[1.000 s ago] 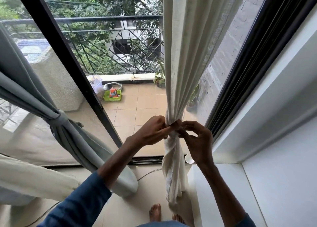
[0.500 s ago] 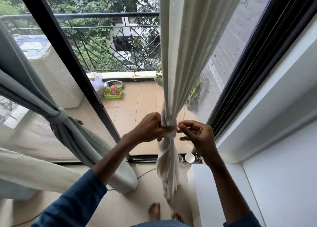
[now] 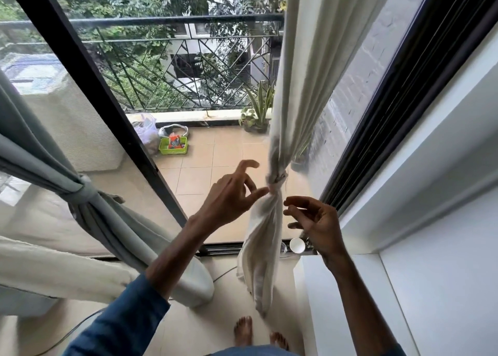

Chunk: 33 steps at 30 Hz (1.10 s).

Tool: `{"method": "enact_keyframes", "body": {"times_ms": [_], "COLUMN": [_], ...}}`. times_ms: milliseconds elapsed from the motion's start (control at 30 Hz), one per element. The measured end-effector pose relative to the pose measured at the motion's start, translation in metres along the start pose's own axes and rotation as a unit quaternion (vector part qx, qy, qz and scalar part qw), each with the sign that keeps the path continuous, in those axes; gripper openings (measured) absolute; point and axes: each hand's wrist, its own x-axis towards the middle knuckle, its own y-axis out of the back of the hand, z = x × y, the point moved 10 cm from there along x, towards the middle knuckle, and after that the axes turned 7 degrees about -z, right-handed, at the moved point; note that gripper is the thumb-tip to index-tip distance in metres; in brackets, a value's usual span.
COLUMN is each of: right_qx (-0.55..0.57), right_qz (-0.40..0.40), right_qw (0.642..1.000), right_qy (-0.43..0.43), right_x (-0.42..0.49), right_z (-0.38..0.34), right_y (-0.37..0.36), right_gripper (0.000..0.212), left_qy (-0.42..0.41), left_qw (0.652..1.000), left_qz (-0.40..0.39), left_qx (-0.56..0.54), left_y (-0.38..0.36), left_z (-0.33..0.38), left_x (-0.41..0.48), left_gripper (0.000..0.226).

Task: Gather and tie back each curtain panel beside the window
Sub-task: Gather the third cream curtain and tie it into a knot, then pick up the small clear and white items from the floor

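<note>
Head view showed the cream curtain [image 3: 296, 86] gathered into a rope beside the right window frame [image 3: 382, 129], cinched by a knot [image 3: 276, 182], its tail hanging loose toward the floor. My left hand [image 3: 231, 194] was open, one fingertip right at the cloth under the knot; I couldn't tell whether it touched. My right hand [image 3: 315, 221] hovered just beside the bunch, fingers loosely curled, holding nothing. The grey curtain [image 3: 80, 202] at the left was already tied. I judged this the end of tying the cream panel. The next move called for a light tug to check that the knot held.
</note>
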Motion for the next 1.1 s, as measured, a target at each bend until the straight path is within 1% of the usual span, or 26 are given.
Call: {"method": "enact_keyframes", "body": {"times_ms": [67,133,167,233,300,367,500,600,700,800,900,933,1033,1100], "right_qx": [0.001,0.011,0.018,0.024,0.018,0.015,0.013,0.003,-0.021,-0.024,-0.007,0.003,0.038,0.064], "right_qz": [0.021,0.047,0.060,0.080,0.100,0.125,0.175,0.204,0.236,0.254,0.264,0.265,0.266,0.271], "right_qw": [1.000,0.998,0.997,0.995,0.992,0.988,0.976,0.967,0.957,0.946,0.935,0.931,0.919,0.908], "right_qy": [-0.017,-0.035,-0.043,-0.058,-0.075,-0.094,-0.129,-0.151,-0.170,-0.202,-0.236,-0.249,-0.287,-0.314], "right_x": [-0.002,-0.005,-0.006,-0.011,-0.016,-0.023,-0.042,-0.055,-0.065,-0.068,-0.065,-0.063,-0.058,-0.054], "right_z": [0.009,0.019,0.024,0.033,0.041,0.049,0.072,0.093,0.114,0.143,0.180,0.195,0.238,0.265], "right_y": [0.010,0.020,0.025,0.033,0.042,0.052,0.075,0.093,0.115,0.132,0.146,0.151,0.162,0.166], "right_gripper": [0.013,0.013,0.013,0.013,0.013,0.014,0.015,0.014,0.014,0.013,0.012,0.013,0.013,0.013], "left_qy": [0.053,0.087,0.095,0.096,0.077,0.048,0.006,0.013,0.020,0.060,0.108,0.124,0.194,0.226], "left_qw": [0.998,0.996,0.994,0.983,0.970,0.963,0.950,0.942,0.941,0.935,0.918,0.912,0.886,0.880], "left_qz": [0.018,-0.009,-0.047,-0.146,-0.224,-0.262,-0.313,-0.335,-0.337,-0.350,-0.382,-0.392,-0.421,-0.418], "left_qx": [0.008,0.029,0.040,0.052,0.061,0.046,0.009,0.002,0.006,-0.001,-0.006,-0.002,0.019,0.024], "left_y": [-0.002,-0.019,-0.036,-0.077,-0.115,-0.146,-0.197,-0.234,-0.262,-0.293,-0.339,-0.358,-0.395,-0.407], "left_z": [-0.016,-0.027,-0.031,-0.034,-0.030,-0.020,0.011,0.020,0.029,0.024,0.002,-0.008,-0.041,-0.057], "left_x": [-0.006,-0.012,-0.014,-0.024,-0.031,-0.033,-0.029,-0.017,0.001,0.016,0.030,0.034,0.034,0.033], "left_gripper": [0.043,0.025,0.022,0.017,0.011,0.014,0.015,0.022,0.026,0.032,0.049,0.051,0.037,0.036]}}
